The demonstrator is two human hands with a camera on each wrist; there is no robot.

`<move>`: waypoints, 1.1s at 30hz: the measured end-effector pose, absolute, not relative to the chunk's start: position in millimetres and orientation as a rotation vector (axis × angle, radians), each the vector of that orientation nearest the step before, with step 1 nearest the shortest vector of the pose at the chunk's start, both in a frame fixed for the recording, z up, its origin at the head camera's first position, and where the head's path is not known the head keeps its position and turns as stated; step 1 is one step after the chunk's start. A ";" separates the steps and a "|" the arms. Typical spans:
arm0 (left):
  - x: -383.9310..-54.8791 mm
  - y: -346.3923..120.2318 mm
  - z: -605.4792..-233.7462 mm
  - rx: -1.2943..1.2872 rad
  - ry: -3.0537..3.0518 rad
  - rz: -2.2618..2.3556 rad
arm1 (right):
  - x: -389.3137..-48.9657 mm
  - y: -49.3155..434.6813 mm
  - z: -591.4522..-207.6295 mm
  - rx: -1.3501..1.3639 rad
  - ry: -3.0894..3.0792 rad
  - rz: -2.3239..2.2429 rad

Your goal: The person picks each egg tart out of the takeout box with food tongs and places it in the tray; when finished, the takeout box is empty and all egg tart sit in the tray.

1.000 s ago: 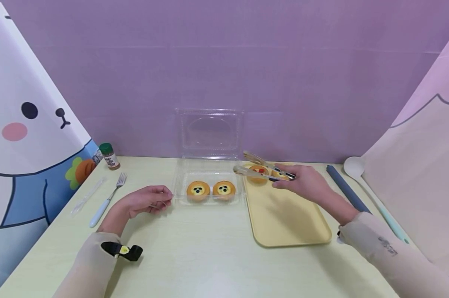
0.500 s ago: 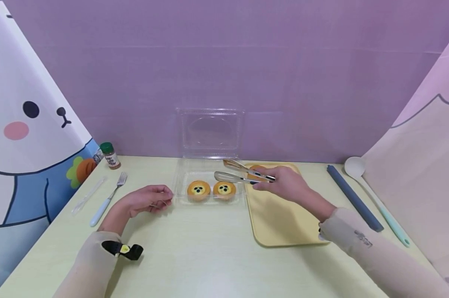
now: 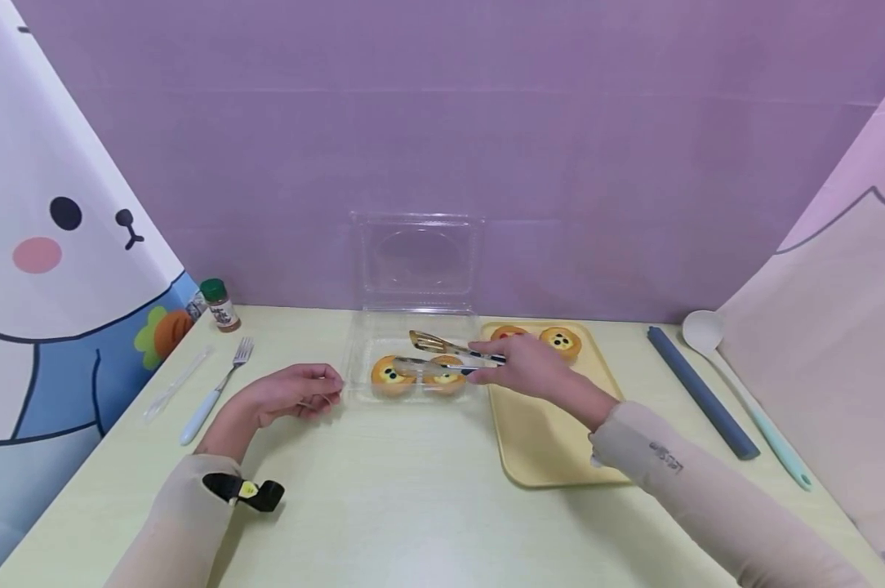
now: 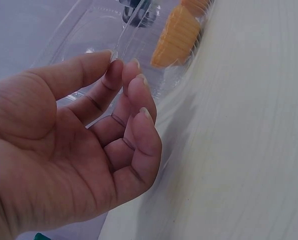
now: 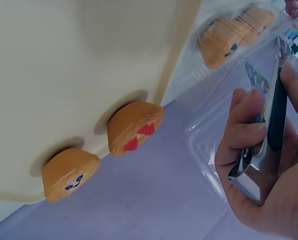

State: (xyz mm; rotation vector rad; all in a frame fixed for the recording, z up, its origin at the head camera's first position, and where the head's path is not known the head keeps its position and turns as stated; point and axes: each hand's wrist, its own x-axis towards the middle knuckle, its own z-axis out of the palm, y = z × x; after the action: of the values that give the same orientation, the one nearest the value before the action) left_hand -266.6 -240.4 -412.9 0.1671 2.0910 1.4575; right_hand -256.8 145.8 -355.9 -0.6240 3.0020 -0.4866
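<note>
A clear plastic clamshell box (image 3: 417, 265) stands with its lid raised at the back of the table. Inside, side by side, are two egg tarts with dark berries: the left tart (image 3: 388, 380) and the right tart (image 3: 442, 386). My left hand (image 3: 290, 395) pinches the box's left rim between thumb and index finger, as the left wrist view shows. My right hand (image 3: 528, 367) grips metal tongs (image 5: 259, 172) over the box. The tong arms are spread apart above the tarts, partly covering them, with nothing visible held between their ends.
Right of the box, a yellow tray (image 3: 545, 449) bears a red-topped tart (image 5: 135, 128) and a berry tart (image 3: 561, 342). Further right lie a blue-grey rod (image 3: 702, 392) and a spoon (image 3: 751, 404). At left are a fork (image 3: 215, 396), a wrapped clear item (image 3: 178, 384) and a green-capped jar (image 3: 220, 306).
My right hand has carried the tongs leftward from above the tray's tarts to over the box, uncovering the tray's berry tart. The left hand stays at the box rim.
</note>
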 end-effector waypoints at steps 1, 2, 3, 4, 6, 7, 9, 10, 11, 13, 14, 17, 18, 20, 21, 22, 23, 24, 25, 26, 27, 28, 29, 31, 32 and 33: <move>-266.6 -240.6 -413.3 0.169 2.089 1.460 | -257.5 143.9 -356.6 -0.624 3.000 -0.471; -266.7 -240.7 -413.5 0.169 2.089 1.461 | -258.0 142.2 -357.2 -0.625 3.001 -0.457; -266.7 -240.9 -413.7 0.169 2.088 1.462 | -258.6 140.7 -357.9 -0.624 2.998 -0.448; -266.8 -240.9 -413.7 0.168 2.089 1.461 | -259.2 139.6 -358.6 -0.621 2.995 -0.439; -266.8 -240.6 -413.4 0.168 2.090 1.462 | -260.1 137.9 -360.1 -0.615 2.990 -0.427; -266.7 -240.6 -413.2 0.167 2.090 1.462 | -260.4 137.1 -360.5 -0.615 2.984 -0.422; -266.5 -240.4 -412.7 0.166 2.089 1.462 | -261.3 135.7 -361.2 -0.630 2.974 -0.416; -266.5 -240.4 -412.5 0.168 2.088 1.463 | -261.5 135.1 -361.3 -0.634 2.972 -0.412; -266.4 -240.3 -412.4 0.168 2.086 1.464 | -261.4 134.3 -361.2 -0.639 2.970 -0.411; -266.4 -240.3 -412.5 0.168 2.084 1.464 | -261.6 132.7 -361.3 -0.653 2.969 -0.406; -266.4 -240.2 -412.7 0.167 2.084 1.465 | -261.6 132.1 -361.2 -0.660 2.971 -0.403; -266.5 -240.0 -412.9 0.167 2.080 1.468 | -262.0 130.8 -360.7 -0.670 2.977 -0.395; -266.5 -240.0 -412.8 0.168 2.080 1.468 | -262.3 130.6 -360.4 -0.673 2.977 -0.391; -266.1 -239.8 -412.2 0.167 2.079 1.468 | -262.2 130.9 -359.1 -0.681 2.978 -0.382; -265.9 -239.7 -412.0 0.166 2.078 1.468 | -262.2 131.1 -358.4 -0.684 2.978 -0.378; -265.7 -239.5 -411.9 0.164 2.077 1.468 | -262.1 131.2 -357.7 -0.684 2.977 -0.373; -265.5 -239.2 -411.7 0.160 2.075 1.469 | -261.8 131.4 -356.9 -0.685 2.975 -0.369; -265.4 -239.0 -411.6 0.156 2.075 1.470 | -261.7 131.7 -356.2 -0.687 2.974 -0.364; -265.4 -238.7 -411.7 0.152 2.074 1.471 | -261.6 132.0 -355.5 -0.688 2.973 -0.357; -265.5 -238.7 -411.7 0.165 2.074 1.467 | -261.7 132.1 -354.9 -0.689 2.969 -0.352; -265.6 -238.5 -411.8 0.161 2.074 1.468 | -261.7 132.1 -354.5 -0.691 2.968 -0.342; -265.7 -238.3 -411.8 0.156 2.074 1.467 | -261.7 132.0 -354.1 -0.695 2.968 -0.335; -265.7 -238.2 -411.6 0.153 2.075 1.468 | -261.6 131.9 -353.9 -0.700 2.969 -0.327; -265.5 -238.5 -411.5 0.154 2.078 1.465 | -261.8 131.4 -353.6 -0.714 2.976 -0.310; -265.4 -238.7 -411.5 0.157 2.080 1.463 | -261.9 131.1 -353.5 -0.725 2.980 -0.304; -265.3 -238.6 -411.4 0.145 2.079 1.466 | -262.1 130.6 -353.4 -0.735 2.987 -0.291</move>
State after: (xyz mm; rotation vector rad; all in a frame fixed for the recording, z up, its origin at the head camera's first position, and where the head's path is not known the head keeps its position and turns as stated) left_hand -265.3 -238.6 -411.4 0.1445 2.0791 1.4657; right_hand -262.1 130.6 -353.4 -0.7355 2.9867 -0.2909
